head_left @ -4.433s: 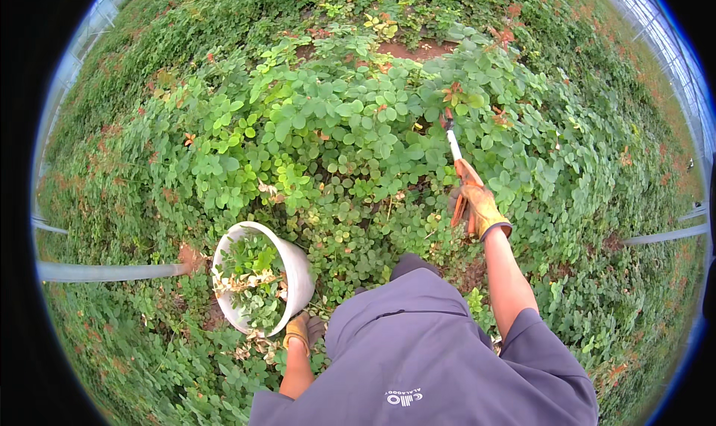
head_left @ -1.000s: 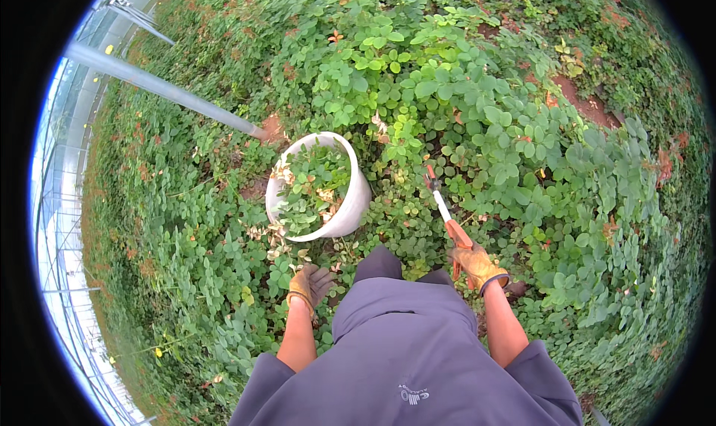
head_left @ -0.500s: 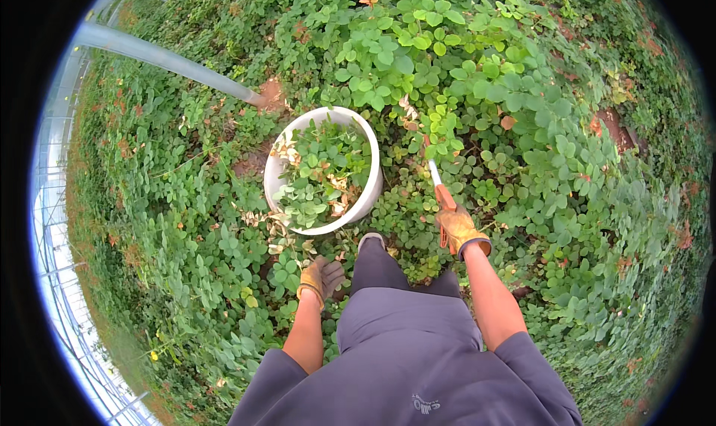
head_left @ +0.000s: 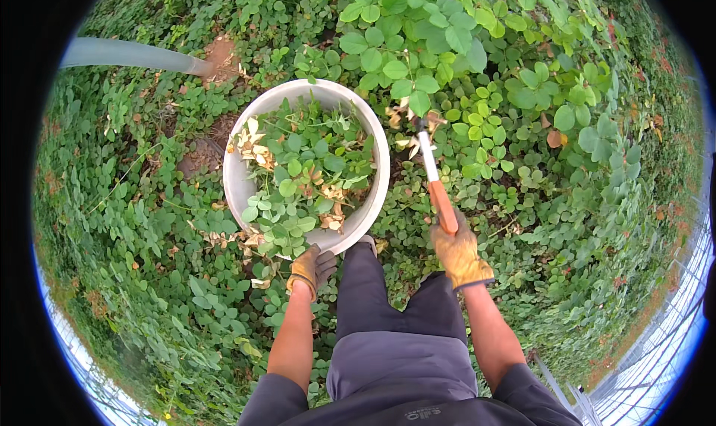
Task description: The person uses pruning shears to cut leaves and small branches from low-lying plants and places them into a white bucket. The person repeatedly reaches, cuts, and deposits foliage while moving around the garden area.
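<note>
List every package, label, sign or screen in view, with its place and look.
Small pale printed mark: on the grey garment at the bottom edge, between the forearms; too small to make out.
No packages, signs or screens show among the white bucket and green plants.

The bucket (head_left: 237,180), left of centre in the frame, looks like smooth white plastic with a dull sheen on its wall. The leaves (head_left: 302,172) piled in it are matt green, mixed with dry, papery yellow-brown ones. The tool (head_left: 436,183), right of centre, has a pale, smooth shaft that looks like metal and an orange grip with a plastic look. Both gloves, on the left hand (head_left: 309,268) and the right hand (head_left: 458,253), look like tan leather, matt and creased. The trousers (head_left: 388,321) at lower centre are grey woven cloth, matt. The pipe (head_left: 127,54) at upper left looks smooth and grey; metal or plastic cannot be told.
</note>
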{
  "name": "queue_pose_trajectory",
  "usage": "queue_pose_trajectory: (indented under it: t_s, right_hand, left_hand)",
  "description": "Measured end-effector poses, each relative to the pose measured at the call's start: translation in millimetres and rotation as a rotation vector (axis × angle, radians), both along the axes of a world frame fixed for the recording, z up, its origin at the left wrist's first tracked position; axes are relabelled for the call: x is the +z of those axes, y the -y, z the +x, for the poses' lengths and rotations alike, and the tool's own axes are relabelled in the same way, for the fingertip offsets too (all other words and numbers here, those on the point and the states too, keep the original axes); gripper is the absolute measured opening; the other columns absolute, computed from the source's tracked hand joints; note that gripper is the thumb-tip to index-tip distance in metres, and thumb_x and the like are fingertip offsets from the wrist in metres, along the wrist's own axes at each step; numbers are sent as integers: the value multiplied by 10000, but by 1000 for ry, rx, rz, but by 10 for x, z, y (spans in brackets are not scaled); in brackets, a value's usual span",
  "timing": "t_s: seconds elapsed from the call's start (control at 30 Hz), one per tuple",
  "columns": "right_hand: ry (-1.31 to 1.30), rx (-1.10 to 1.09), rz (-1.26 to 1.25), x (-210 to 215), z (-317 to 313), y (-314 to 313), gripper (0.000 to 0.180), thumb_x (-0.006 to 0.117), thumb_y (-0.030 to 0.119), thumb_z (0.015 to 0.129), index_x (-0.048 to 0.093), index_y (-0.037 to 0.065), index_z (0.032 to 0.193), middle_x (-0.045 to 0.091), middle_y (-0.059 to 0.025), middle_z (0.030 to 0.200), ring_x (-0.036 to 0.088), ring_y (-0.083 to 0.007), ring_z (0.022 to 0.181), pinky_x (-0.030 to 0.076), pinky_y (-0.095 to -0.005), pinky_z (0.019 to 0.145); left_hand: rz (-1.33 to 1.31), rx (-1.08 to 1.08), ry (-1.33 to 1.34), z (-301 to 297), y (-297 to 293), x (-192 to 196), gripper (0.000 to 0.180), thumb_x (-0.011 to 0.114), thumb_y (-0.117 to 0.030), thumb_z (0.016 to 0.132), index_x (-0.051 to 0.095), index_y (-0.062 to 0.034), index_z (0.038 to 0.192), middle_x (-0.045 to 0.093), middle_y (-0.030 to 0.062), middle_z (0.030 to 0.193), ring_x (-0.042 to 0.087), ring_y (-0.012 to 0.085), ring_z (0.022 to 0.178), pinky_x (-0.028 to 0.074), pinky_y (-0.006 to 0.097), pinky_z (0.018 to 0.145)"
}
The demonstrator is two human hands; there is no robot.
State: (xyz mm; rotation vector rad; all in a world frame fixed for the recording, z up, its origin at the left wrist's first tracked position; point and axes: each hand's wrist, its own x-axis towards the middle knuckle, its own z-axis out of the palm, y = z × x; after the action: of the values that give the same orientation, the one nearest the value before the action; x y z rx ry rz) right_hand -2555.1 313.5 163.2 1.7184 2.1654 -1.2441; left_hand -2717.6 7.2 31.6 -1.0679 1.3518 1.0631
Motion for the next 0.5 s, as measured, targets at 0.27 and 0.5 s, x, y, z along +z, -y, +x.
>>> queue_pose_trajectory:
  t_s: [0.27,0.5]
  right_hand:
    - [151,220,-572,169,29,833,431,673,218,943,602,99,1351,731,-212,1066,696,-463,1004,564,-497,852]
    - [-115,-513,-805,253,1052,858,398,723,154,951,613,24,1310,737,-62,969,728,-156,855,596,-329,758]
  left_hand:
    - [61,-262,-21,-154,-126,6,463,601,-318,1034,567,-32,1397,742,133,1136,748,272,978,617,408,892]
    - [155,-381,-135,-302,-850,196,364,664,-297,1007,665,-15,1237,745,88,1047,769,244,857,655,369,835]
